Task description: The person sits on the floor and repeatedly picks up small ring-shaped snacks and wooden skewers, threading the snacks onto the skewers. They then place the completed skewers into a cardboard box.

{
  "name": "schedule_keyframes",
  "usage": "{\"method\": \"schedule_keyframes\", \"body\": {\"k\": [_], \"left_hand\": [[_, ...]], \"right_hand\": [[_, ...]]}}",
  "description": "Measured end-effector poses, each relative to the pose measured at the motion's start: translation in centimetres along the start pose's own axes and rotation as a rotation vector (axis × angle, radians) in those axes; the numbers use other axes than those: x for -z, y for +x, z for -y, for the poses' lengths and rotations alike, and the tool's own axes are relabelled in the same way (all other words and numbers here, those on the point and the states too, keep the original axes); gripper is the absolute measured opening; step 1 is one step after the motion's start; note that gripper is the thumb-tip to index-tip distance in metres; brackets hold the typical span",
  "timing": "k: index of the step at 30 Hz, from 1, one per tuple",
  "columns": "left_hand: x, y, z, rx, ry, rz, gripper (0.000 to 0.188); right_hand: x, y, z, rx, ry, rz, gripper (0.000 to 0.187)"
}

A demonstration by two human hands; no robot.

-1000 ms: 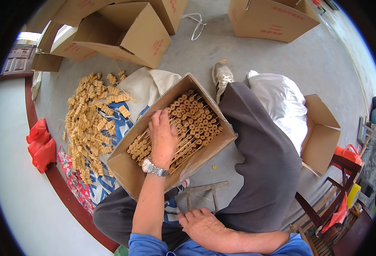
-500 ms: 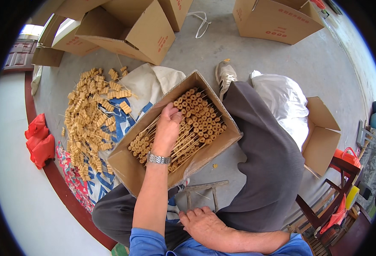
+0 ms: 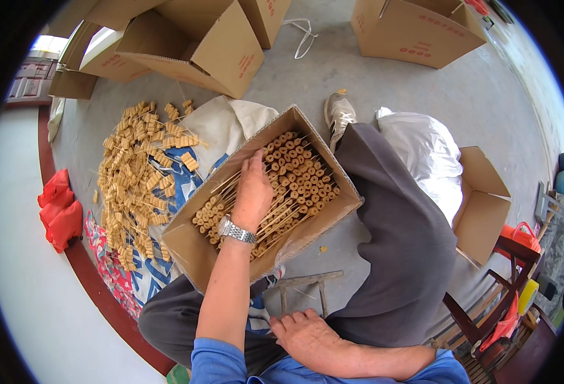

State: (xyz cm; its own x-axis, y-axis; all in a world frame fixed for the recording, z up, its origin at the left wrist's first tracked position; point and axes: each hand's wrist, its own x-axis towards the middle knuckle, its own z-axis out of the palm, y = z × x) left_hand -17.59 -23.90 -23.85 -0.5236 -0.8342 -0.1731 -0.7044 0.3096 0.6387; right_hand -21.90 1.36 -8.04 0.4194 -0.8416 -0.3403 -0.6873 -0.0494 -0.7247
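A cardboard box (image 3: 275,256) stands tilted between my legs, packed with skewers of ring-shaped, tan rolled pieces (image 3: 301,173). Bare wooden sticks (image 3: 275,221) cross the middle between two groups of roll ends. My left hand (image 3: 254,192), with a metal watch on its wrist, reaches into the box. Its fingers are together and bent down on the skewers at the upper left side; what lies under the fingertips is partly hidden. My right hand (image 3: 309,335) rests on my lap, fingers loosely apart, holding nothing.
A heap of loose skewers (image 3: 141,173) lies on sacking at the left. Open cardboard boxes (image 3: 227,54) stand ahead, with another box (image 3: 416,38) farther right. A white plastic bag (image 3: 416,147) is beside my right leg. A red bag (image 3: 61,211) lies by the wall.
My left hand has shifted slightly toward the upper left wall of the box and turned, its fingers now pointing farther forward. My right hand stays put.
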Motion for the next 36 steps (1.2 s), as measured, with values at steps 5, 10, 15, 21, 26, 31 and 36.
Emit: {"method": "schedule_keyframes", "body": {"k": [5, 10, 15, 21, 26, 31, 36], "left_hand": [[1.4, -0.8, 0.3, 0.157, -0.304, 0.059, 0.044], [2.1, -2.6, 0.0, 0.234, -0.114, 0.073, 0.042], [1.3, -0.2, 1.2, 0.270, -0.167, 0.147, 0.040], [0.5, 0.5, 0.6, -0.020, 0.210, 0.074, 0.037], [1.8, -0.1, -0.9, 0.062, 0.402, 0.218, 0.037], [2.3, -0.4, 0.0, 0.039, 0.468, 0.219, 0.036], [2.4, -0.9, -1.5, 0.010, 0.392, 0.157, 0.036]], "right_hand": [[0.0, 0.1, -0.1, 0.000, -0.012, -0.013, 0.046], [0.1, -0.1, -0.3, 0.000, 0.008, -0.002, 0.046], [-0.1, 0.1, 0.0, -0.013, -0.011, 0.001, 0.045], [-0.2, 0.3, 0.1, -0.025, -0.017, 0.016, 0.046], [0.0, 0.2, 0.2, -0.035, 0.002, 0.027, 0.047], [0.0, 0.5, 0.2, -0.024, 0.011, 0.043, 0.047], [-0.5, 0.2, 0.0, -0.006, 0.008, -0.055, 0.041]]}}
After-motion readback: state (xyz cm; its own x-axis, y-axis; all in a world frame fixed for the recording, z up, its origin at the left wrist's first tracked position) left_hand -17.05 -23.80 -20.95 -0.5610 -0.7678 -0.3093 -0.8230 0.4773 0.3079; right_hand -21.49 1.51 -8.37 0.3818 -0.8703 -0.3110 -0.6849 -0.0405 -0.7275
